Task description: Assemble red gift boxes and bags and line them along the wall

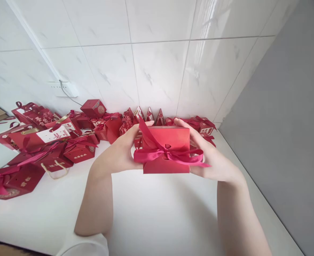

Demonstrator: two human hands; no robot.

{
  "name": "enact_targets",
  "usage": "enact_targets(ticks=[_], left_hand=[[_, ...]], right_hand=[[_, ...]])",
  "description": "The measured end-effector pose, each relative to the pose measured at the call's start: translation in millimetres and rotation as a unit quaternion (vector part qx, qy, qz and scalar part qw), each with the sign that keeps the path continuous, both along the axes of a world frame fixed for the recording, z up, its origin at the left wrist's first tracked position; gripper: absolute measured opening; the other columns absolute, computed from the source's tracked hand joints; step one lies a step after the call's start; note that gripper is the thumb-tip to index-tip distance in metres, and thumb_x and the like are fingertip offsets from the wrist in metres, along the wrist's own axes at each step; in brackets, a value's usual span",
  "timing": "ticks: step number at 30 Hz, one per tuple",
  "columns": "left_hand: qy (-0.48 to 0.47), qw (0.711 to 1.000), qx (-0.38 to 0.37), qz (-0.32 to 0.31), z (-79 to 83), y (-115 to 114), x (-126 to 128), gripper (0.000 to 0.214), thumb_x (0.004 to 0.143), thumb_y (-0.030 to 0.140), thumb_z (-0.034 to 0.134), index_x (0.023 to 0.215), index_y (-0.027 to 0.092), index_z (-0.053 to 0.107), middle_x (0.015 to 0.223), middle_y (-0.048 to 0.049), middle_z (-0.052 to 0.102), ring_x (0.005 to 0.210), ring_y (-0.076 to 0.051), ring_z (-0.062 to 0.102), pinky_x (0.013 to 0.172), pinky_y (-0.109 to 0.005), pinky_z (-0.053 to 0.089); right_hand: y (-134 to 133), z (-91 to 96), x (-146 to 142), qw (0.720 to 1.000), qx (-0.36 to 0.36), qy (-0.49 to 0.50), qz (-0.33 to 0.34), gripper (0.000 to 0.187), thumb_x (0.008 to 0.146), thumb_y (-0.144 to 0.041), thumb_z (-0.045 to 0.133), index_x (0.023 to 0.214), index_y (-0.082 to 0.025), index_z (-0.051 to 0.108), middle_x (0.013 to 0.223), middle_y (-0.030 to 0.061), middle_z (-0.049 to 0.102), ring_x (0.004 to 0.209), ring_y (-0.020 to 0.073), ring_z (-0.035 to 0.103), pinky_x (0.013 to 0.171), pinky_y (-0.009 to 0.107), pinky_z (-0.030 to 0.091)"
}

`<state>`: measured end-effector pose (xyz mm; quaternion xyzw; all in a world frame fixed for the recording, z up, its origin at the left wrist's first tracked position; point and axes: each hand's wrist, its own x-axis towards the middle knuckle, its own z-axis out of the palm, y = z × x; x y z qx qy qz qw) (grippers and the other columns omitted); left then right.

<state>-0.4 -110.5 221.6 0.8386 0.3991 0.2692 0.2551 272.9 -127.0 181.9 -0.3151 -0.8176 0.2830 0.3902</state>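
A red gift box (167, 137) with a magenta ribbon (153, 155) tied in a bow on its near face is held up above the white table (162, 213). My left hand (125, 147) grips the box's left side, and my right hand (207, 153) grips its right side. Both hands are closed around it, with the fingers partly hidden behind the box. The bow's loops spread to both sides, and one ribbon tail sticks up at the upper left.
Many red gift boxes crowd the table's left, among them a ribboned box (20, 179) and a small cube box (93, 108). Small pointed boxes (160, 117) line the tiled wall (159, 71). A grey panel (285, 117) borders the right. A power strip (63, 89) hangs on the wall.
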Motion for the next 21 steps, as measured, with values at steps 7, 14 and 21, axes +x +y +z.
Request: enact_targets(ticks=[7, 14, 21], left_hand=[[0.034, 0.997, 0.063, 0.023, -3.5, 7.7, 5.2, 0.090, 0.073, 0.042, 0.076, 0.148, 0.041, 0.027, 0.155, 0.0010, 0.035, 0.137, -0.032, 0.043, 0.107, -0.046, 0.049], [0.085, 0.995, 0.028, 0.043, -8.8, 16.3, 4.1, 0.100, 0.065, 0.041, 0.080, 0.150, 0.034, 0.028, 0.145, -0.0057, 0.050, 0.124, -0.033, 0.056, 0.096, -0.043, 0.055], [0.081, 0.996, -0.014, -0.036, -15.8, 27.2, 4.8, 0.088, 0.064, 0.050, 0.081, 0.141, 0.033, 0.044, 0.130, -0.0056, 0.061, 0.112, -0.030, 0.064, 0.089, -0.038, 0.058]], right_hand=[[3.0, -2.0, 6.0, 0.998, 0.018, -0.029, -0.052, 0.092, 0.080, -0.011, 0.059, 0.155, -0.041, 0.013, 0.161, -0.0039, 0.021, 0.144, 0.0326, 0.032, 0.101, 0.049, 0.053], [12.7, -6.7, 9.0, 0.996, 0.045, -0.049, -0.060, 0.096, 0.078, -0.025, 0.074, 0.154, -0.038, 0.018, 0.159, 0.0010, 0.029, 0.144, 0.0325, 0.032, 0.110, 0.051, 0.044], [15.0, -9.4, 9.5, 0.999, -0.038, -0.021, 0.003, 0.070, 0.080, -0.042, 0.074, 0.143, -0.033, 0.045, 0.135, 0.0048, 0.059, 0.116, 0.0305, 0.062, 0.097, 0.049, 0.055]])
